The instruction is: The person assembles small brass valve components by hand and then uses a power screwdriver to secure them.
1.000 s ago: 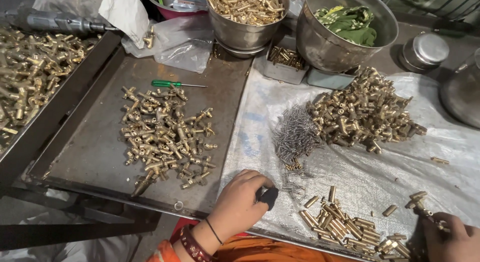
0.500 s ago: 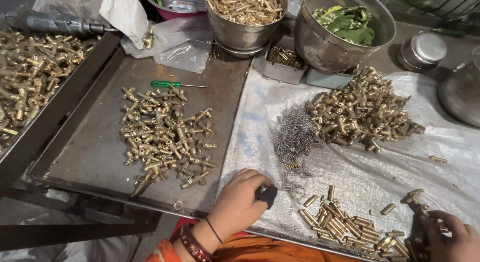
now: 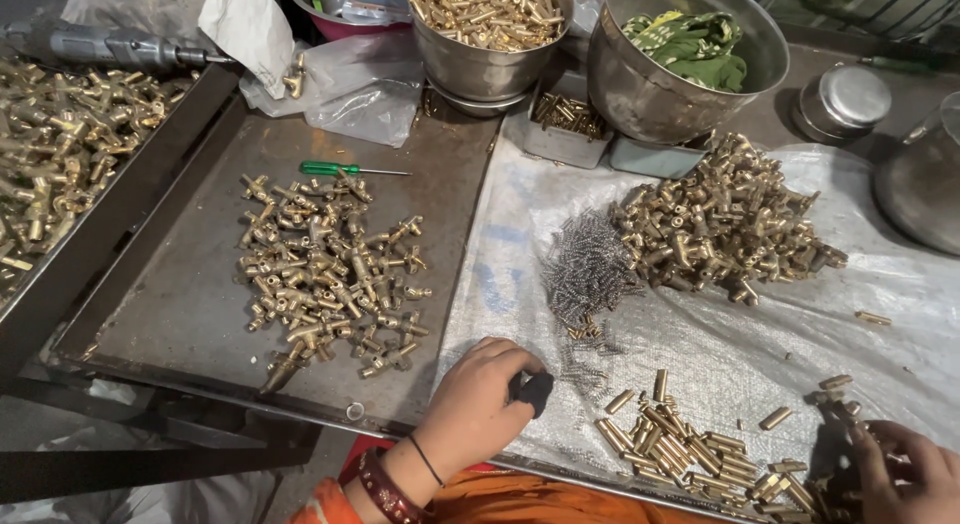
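Observation:
My left hand (image 3: 478, 404) rests on the white woven sheet (image 3: 760, 344) near the front edge, fingers curled around a small black object (image 3: 533, 391). My right hand (image 3: 905, 474) is at the bottom right corner, fingers curled beside a few brass pieces (image 3: 835, 392); what it grips is not clear. Between the hands lies a heap of short brass pins (image 3: 700, 449). Farther back are a pile of small grey springs (image 3: 588, 269) and a heap of brass fittings (image 3: 722, 224).
A dark metal tray (image 3: 200, 314) at left holds assembled brass fittings (image 3: 330, 274) and a green screwdriver (image 3: 345, 169). Behind stand a steel bowl of brass parts (image 3: 487, 34), a bowl with green cloth (image 3: 680, 59), and steel containers (image 3: 845, 99) at right.
My right hand has shifted slightly down and right near the sheet's corner. My left hand stays in place on the black object.

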